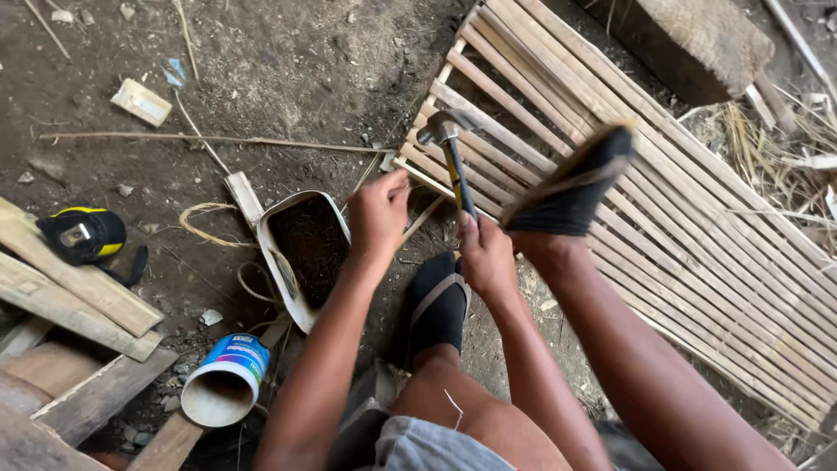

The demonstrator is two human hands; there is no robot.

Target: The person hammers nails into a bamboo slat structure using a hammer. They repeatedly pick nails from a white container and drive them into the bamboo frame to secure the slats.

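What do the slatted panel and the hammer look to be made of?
Slatted panel: probably split bamboo or thin wood, unfinished; pale, narrow, fibrous-looking strips. Hammer in the right hand: dull grey metal head, seemingly steel; yellow-and-black handle, possibly rubber-coated, which the view leaves open.

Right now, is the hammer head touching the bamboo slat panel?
Cannot tell. In the head view the hammer, gripped by the right hand, overlaps the bamboo slat panel, but looking straight down hides any gap between them.

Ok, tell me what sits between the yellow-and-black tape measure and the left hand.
In the head view, a bent white container holding dark material lies on the dirt between the tape measure and the left hand, with pale fibre strips beside it.
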